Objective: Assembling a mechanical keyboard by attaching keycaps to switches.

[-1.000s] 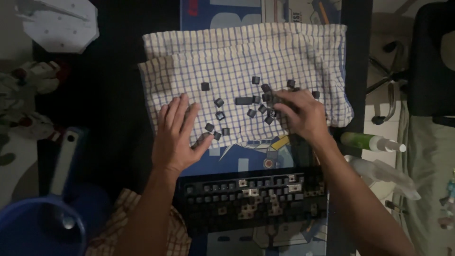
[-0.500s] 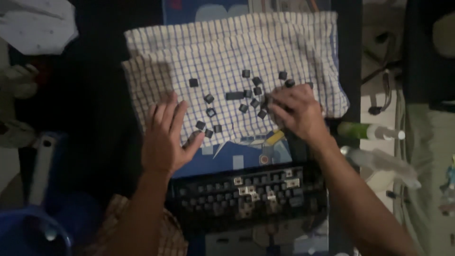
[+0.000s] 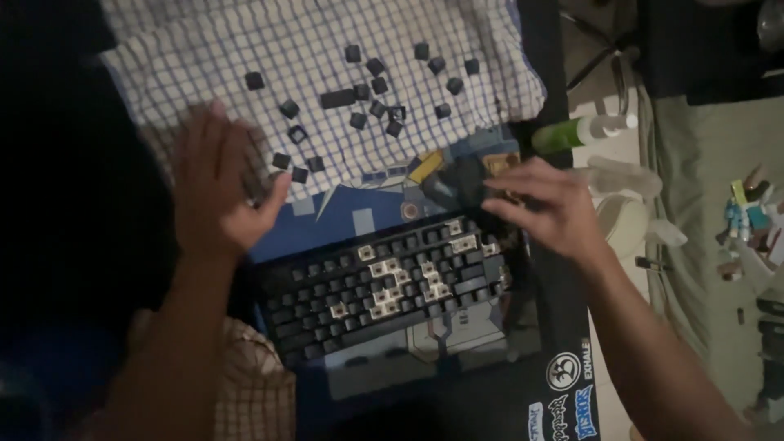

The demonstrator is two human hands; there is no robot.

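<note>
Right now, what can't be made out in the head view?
- Right hand: motion blur and dim light hide whether its fingertips pinch a keycap.
- Left hand: blurred, covers part of the checked towel.
- Towel: cut off by top edge.
- Keyboard: key legends too small and dark.

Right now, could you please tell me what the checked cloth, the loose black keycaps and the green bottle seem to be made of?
The checked cloth looks like woven cotton: soft, matte, folded at the edges. The loose keycaps seem to be moulded plastic, matte black, with crisp square edges. The green bottle is probably plastic, smooth with a slight sheen and a white spray top, though the dim light leaves that open.
</note>
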